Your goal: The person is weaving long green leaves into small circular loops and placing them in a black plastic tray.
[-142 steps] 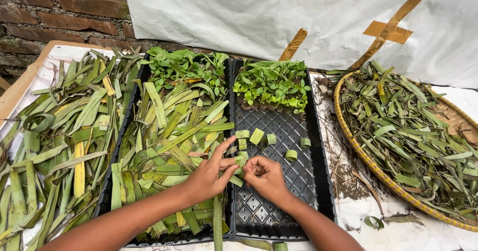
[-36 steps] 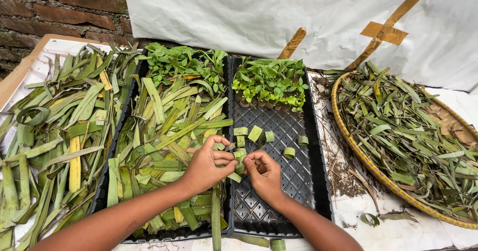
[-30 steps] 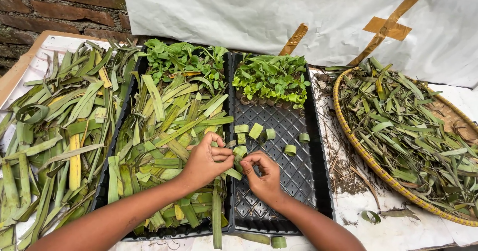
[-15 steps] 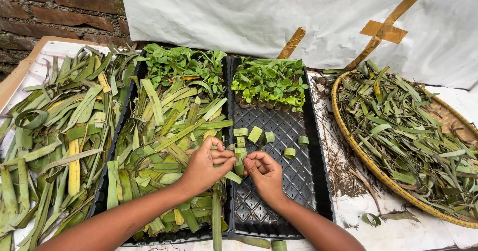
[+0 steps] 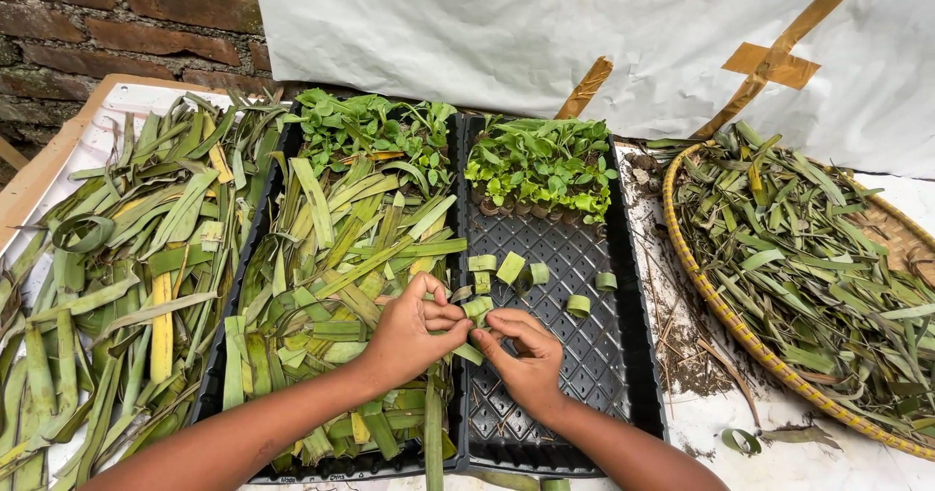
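Left hand (image 5: 409, 330) and right hand (image 5: 521, 359), fingers curled, pinch one green leaf strip (image 5: 475, 308) together

Between the fingers (image 5: 440, 318) is a green leaf strip (image 5: 475, 308). Just beyond the fingertips is a black tray (image 5: 575, 355) with a grid pattern. Far right of them is a yellow woven basket (image 5: 703, 286).

leaf strip (image 5: 474, 308) mostly hidden between fingers; woven basket (image 5: 711, 286) cut off — right edge

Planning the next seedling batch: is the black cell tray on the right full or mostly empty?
Mostly empty. The black cell tray has seedlings only along its far end; a few leaf rings lie on bare cells.
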